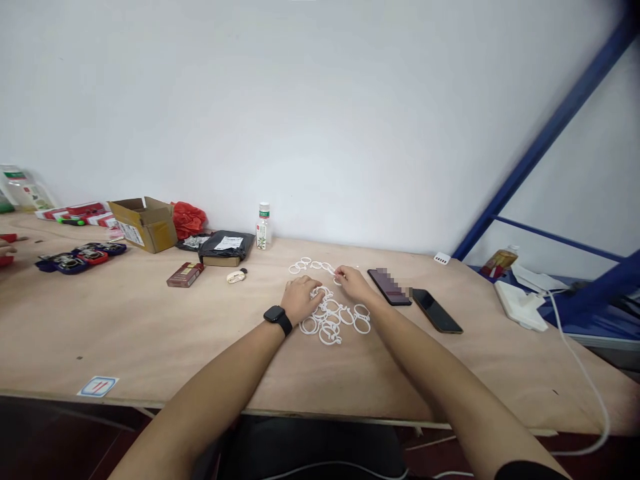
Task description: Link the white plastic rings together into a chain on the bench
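A heap of white plastic rings [336, 316] lies on the wooden table [150, 327] in front of me. A few more white rings [307, 265] lie a little farther back. My left hand [300, 299], with a black watch on the wrist, rests on the left edge of the heap with its fingers curled. My right hand [353, 283] sits at the heap's far side and pinches a white ring between fingertips.
Two dark phones [389, 287] [437, 311] lie right of the rings. A small bottle [263, 227], a black parcel [226, 247], a cardboard box [144, 223], a red pack [185, 274] and blue-red parts [83, 256] stand at the left. A blue metal frame [545, 137] rises at the right.
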`<control>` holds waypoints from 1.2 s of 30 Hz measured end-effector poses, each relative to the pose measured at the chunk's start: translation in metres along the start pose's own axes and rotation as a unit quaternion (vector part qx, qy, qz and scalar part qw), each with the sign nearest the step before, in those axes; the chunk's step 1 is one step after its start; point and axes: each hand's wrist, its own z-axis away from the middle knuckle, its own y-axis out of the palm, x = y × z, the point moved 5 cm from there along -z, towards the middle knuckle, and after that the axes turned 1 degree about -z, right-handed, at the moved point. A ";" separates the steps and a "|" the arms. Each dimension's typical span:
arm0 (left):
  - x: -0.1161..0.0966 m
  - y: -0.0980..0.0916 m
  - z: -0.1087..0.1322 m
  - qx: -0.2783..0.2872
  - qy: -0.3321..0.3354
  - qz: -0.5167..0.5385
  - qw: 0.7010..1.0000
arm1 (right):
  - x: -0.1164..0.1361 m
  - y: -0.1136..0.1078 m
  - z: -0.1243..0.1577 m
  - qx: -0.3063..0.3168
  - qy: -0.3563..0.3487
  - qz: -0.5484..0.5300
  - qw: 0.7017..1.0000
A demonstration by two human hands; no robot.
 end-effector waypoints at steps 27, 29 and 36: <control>-0.016 -0.007 0.002 -0.029 0.074 0.100 0.992 | 0.055 0.005 0.060 -0.031 0.033 -0.360 0.932; -0.020 -0.007 0.003 -0.040 0.071 0.110 0.991 | 0.055 0.001 0.058 -0.066 0.028 -0.365 0.928; -0.025 -0.008 0.004 -0.065 0.097 0.129 0.985 | 0.050 -0.005 0.055 -0.078 0.023 -0.374 0.924</control>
